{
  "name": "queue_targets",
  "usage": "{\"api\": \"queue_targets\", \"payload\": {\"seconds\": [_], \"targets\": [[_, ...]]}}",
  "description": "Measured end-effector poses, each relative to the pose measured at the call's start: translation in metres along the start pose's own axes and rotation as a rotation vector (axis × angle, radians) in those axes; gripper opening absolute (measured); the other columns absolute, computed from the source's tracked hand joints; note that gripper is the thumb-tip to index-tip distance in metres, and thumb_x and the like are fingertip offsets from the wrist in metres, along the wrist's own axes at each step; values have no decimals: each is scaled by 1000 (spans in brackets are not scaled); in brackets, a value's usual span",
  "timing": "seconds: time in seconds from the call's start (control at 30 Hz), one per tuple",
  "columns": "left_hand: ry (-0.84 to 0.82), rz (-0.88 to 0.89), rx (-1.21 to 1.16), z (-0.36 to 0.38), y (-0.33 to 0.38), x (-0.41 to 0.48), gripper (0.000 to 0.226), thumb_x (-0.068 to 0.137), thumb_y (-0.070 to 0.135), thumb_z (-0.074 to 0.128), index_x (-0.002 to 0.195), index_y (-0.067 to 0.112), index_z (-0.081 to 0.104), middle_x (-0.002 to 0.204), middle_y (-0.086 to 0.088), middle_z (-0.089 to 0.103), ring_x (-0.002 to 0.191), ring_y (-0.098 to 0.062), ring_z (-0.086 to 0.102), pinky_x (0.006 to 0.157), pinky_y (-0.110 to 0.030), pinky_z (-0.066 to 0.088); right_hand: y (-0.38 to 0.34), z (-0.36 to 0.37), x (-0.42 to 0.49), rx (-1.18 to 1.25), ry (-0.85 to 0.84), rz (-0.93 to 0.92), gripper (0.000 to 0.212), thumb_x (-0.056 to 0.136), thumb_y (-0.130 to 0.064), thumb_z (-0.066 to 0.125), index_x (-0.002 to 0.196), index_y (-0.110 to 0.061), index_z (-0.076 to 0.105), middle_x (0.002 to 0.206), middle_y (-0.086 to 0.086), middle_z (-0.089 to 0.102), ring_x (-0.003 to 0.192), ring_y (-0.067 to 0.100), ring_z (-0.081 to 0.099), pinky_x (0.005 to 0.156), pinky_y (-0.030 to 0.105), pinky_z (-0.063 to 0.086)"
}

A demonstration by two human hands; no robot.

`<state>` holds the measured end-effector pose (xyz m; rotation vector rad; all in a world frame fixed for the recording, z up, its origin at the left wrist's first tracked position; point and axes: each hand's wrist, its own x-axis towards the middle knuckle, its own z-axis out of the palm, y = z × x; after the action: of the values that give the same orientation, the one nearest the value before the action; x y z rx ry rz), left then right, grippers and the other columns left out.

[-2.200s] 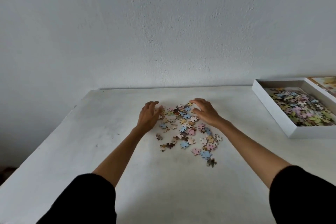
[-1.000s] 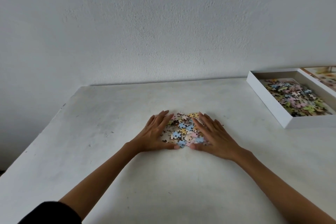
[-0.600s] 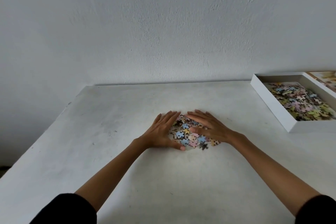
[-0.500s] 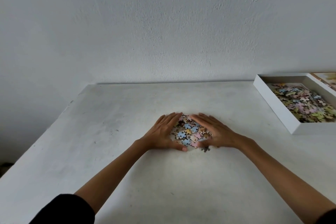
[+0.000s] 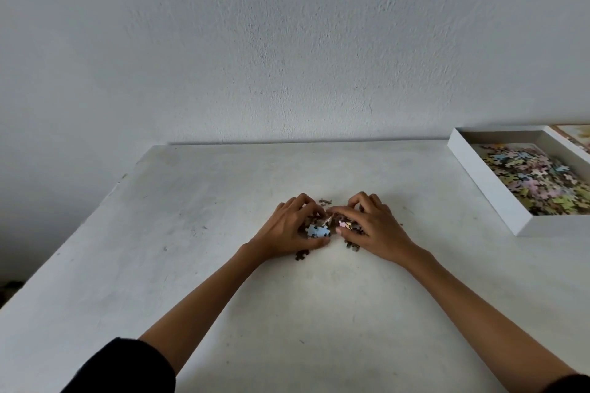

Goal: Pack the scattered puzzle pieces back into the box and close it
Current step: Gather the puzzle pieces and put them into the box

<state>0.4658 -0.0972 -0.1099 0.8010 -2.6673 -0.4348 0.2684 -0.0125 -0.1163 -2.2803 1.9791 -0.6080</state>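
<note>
A small heap of pastel puzzle pieces (image 5: 319,230) lies on the white table (image 5: 191,265), squeezed between my two hands. My left hand (image 5: 287,228) curls around the heap's left side with fingers bent over the pieces. My right hand (image 5: 372,226) closes on the right side in the same way. A few loose pieces show outside the hands: one (image 5: 301,254) below the left thumb, one (image 5: 352,246) under the right thumb, one (image 5: 325,201) beyond the fingertips. The white box (image 5: 488,183), open and holding many pieces, sits at the table's right edge.
The box lid (image 5: 574,134) with a printed picture lies just behind the box at the far right. A white wall stands directly behind the table. The table's left edge (image 5: 79,233) runs diagonally, with dark floor beyond it.
My hands swept the spread-out pieces inward into a tight heap. Since half a second ago the flat hands have curled and closed over the pile.
</note>
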Motion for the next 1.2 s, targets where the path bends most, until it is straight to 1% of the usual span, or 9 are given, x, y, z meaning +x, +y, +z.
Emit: {"api": "queue_targets", "payload": {"seconds": [0.13, 0.23, 0.43, 0.6, 0.67, 0.8, 1.03, 1.17, 1.2], "targets": [[72, 28, -9, -4, 4, -3, 34, 80, 45, 63, 104, 21, 58, 93, 4, 58, 69, -6, 46, 65, -19, 34, -4, -3, 5, 68, 114, -14, 34, 82, -40, 57, 111, -23, 63, 92, 2, 54, 73, 10, 49, 54, 10, 26], [127, 60, -32, -5, 5, -6, 26, 82, 41, 63, 101, 24, 63, 87, 5, 61, 65, -5, 48, 58, -19, 40, -3, -4, 8, 154, 145, -15, 25, 78, -19, 68, 103, -18, 69, 83, 3, 62, 55, 14, 51, 48, 13, 29], [303, 45, -204, -6, 4, -10, 16, 82, 28, 65, 94, 19, 70, 79, 1, 68, 65, -3, 55, 60, -16, 44, 0, -9, 13, 494, 239, 12, 26, 75, -13, 71, 100, -8, 70, 81, 9, 69, 70, 14, 62, 62, 27, 49], [343, 63, -291, -6, 20, 3, 22, 81, 31, 65, 95, 15, 71, 85, -1, 71, 71, -8, 64, 65, -26, 53, 4, -30, 16, 595, 281, 1, 24, 74, -13, 72, 98, -9, 71, 75, -7, 63, 71, 5, 60, 64, 13, 46], [344, 91, -291, -8, 32, 16, 18, 81, 26, 68, 95, 15, 71, 86, -1, 71, 72, -8, 64, 66, -27, 54, 11, -45, 15, 608, 295, 15, 23, 74, -14, 72, 97, -10, 71, 75, -9, 62, 69, 5, 60, 64, 17, 48], [354, 144, -297, -11, 65, 50, 14, 80, 23, 69, 93, 16, 71, 84, -1, 71, 71, -7, 63, 64, -25, 53, 41, -77, 8, 581, 349, 39, 24, 74, -15, 72, 98, -9, 72, 74, -3, 63, 65, 12, 61, 64, 37, 52], [358, 198, -337, 6, 138, 118, 12, 80, 22, 69, 90, 16, 71, 84, -1, 71, 72, -7, 62, 65, -23, 50, 115, -141, -14, 533, 432, 108, 23, 75, -15, 71, 97, -11, 71, 82, 17, 69, 69, 22, 65, 65, 39, 55], [333, 241, -371, 25, 188, 162, 13, 80, 21, 69, 89, 13, 72, 85, -2, 71, 71, -7, 61, 63, -20, 47, 167, -174, -34, 472, 458, 127, 21, 75, -14, 71, 97, -11, 71, 78, -4, 67, 72, -3, 62, 64, 10, 45], [323, 249, -377, 31, 202, 174, 14, 80, 22, 69, 89, 12, 71, 85, -2, 71, 71, -7, 61, 64, -21, 47, 180, -182, -40, 443, 468, 132, 21, 75, -15, 71, 96, -12, 71, 79, -1, 69, 74, -1, 62, 64, 10, 44]]}}
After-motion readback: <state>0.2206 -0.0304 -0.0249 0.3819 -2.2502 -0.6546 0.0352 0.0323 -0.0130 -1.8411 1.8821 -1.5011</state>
